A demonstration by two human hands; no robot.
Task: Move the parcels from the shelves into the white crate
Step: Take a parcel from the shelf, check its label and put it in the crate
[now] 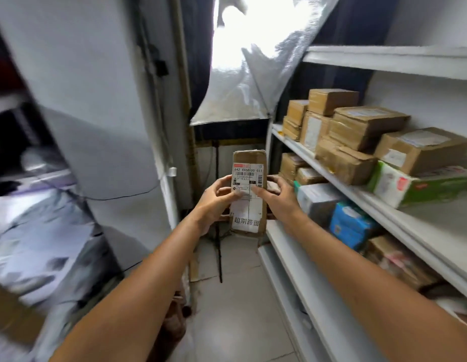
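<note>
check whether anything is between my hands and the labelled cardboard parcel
Nothing visible: the left hand and right hand both grip the cardboard parcel directly, held clear of the shelves.

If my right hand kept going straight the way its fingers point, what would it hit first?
The parcel: the right hand grips its edge, fingers aimed left across the label. Beyond it, probably the left hand.

One head-worn, wide-angle camera.
It faced forward and down, close in, with the shelves (436, 231) running along its right.
</note>
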